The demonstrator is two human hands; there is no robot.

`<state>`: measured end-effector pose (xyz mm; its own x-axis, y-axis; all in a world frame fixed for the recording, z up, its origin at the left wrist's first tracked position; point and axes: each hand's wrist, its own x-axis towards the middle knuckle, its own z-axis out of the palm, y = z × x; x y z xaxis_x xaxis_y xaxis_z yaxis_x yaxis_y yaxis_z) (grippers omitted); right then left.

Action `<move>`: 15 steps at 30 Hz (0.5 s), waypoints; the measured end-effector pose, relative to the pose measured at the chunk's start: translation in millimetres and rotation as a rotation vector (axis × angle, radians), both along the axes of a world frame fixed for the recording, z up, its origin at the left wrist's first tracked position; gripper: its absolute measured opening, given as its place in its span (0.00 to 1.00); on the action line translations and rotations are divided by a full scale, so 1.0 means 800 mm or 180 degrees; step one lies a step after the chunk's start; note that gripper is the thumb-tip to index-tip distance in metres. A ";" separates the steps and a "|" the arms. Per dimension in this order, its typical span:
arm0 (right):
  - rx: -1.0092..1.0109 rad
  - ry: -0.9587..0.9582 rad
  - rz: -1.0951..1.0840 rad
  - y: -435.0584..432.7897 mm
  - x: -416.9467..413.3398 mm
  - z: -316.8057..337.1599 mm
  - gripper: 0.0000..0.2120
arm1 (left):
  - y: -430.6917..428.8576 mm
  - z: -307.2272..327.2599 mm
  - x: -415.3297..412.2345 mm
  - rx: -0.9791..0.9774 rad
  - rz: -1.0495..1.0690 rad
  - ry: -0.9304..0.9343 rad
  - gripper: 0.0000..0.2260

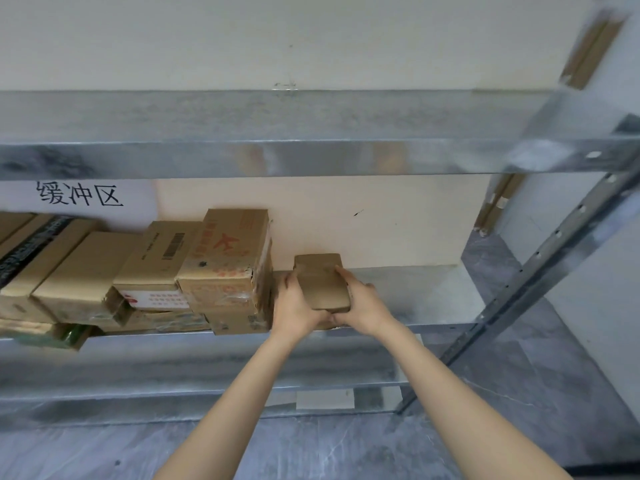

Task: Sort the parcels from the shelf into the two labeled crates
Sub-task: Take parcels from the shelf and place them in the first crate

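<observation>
A small brown parcel (323, 284) is being held between two bare hands over the right part of the middle shelf (426, 299) of a metal rack. The left hand (294, 306) is gripping the parcel's left side, its fingers (289, 280) curling up along that edge. The right hand (363, 306) is gripping the right side, its fingers (346, 274) lying over the top face near the far corner. Both thumbs are meeting under the parcel's near end, at the shelf's front lip. It cannot be told whether the parcel is resting on the shelf or is lifted off it.

Just left of the left hand, a tall cardboard box (230, 258) with red print is standing. It is the right end of a row of cardboard boxes (86, 268) that is filling the shelf toward the left. A white paper sign (79, 197) with black characters is hanging on the wall behind that row. A slanted metal upright (540, 268) is rising at the right end of the rack.
</observation>
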<state>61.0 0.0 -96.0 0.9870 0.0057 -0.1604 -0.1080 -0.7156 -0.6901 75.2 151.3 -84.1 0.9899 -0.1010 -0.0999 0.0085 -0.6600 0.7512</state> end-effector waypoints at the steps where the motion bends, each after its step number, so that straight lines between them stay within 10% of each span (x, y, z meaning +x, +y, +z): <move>1: 0.0035 -0.0049 -0.0059 -0.005 -0.009 0.006 0.48 | -0.004 0.006 -0.006 -0.0080 -0.0017 -0.0013 0.49; 15: 0.0519 -0.0770 -0.0877 -0.144 -0.199 0.160 0.69 | -0.152 0.141 -0.135 -0.1944 -0.0396 0.0526 0.31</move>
